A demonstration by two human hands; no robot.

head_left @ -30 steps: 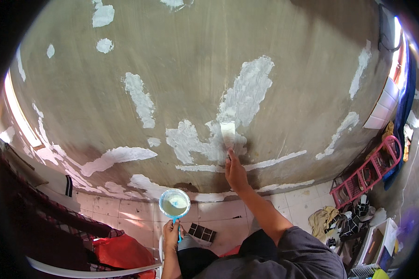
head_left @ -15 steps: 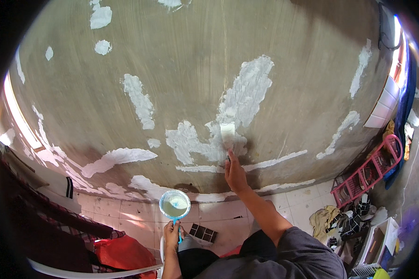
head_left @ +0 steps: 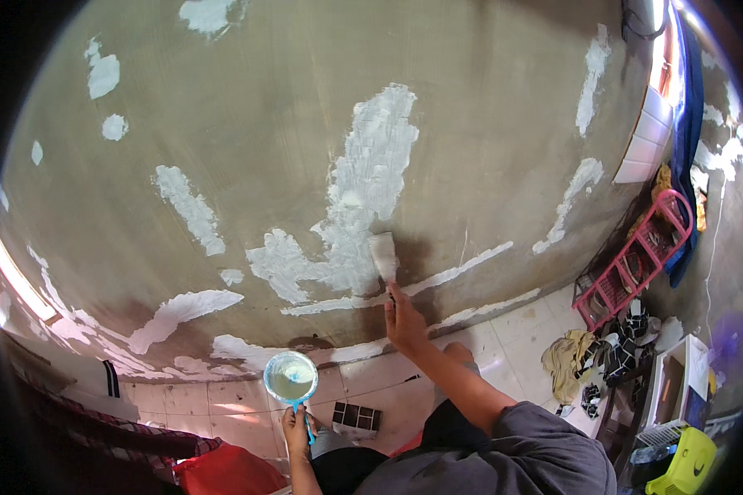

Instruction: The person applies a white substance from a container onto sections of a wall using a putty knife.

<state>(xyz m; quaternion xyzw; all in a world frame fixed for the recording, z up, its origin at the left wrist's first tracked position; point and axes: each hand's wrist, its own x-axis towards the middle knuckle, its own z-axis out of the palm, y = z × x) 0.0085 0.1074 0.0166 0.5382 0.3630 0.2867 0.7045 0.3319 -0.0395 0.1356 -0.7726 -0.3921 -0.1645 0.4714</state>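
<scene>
My right hand (head_left: 404, 322) is closed around the handle of a putty knife (head_left: 384, 257). The knife's pale, flat blade lies against the grey wall (head_left: 504, 124), at the lower right edge of a long white filler patch (head_left: 380, 148). Low in front of me, my left hand (head_left: 298, 429) grips the blue handle of a round dipper (head_left: 268, 379). Whitish paste (head_left: 297, 378) lies inside the dipper, with smears along its rim.
More white patches dot the wall, and a white strip (head_left: 470, 268) runs low across it. At right stand a pink rack (head_left: 633, 257), a clothes heap (head_left: 568, 363) and a yellow-green plastic thing (head_left: 687, 462). Red cloth (head_left: 229, 472) lies at lower left. A dark tile piece (head_left: 357, 419) rests on the floor.
The view has turned, so the wall patches sit farther left. Against the patch, the putty knife has moved right to its edge and its blade has tilted. The left hand still holds the dipper.
</scene>
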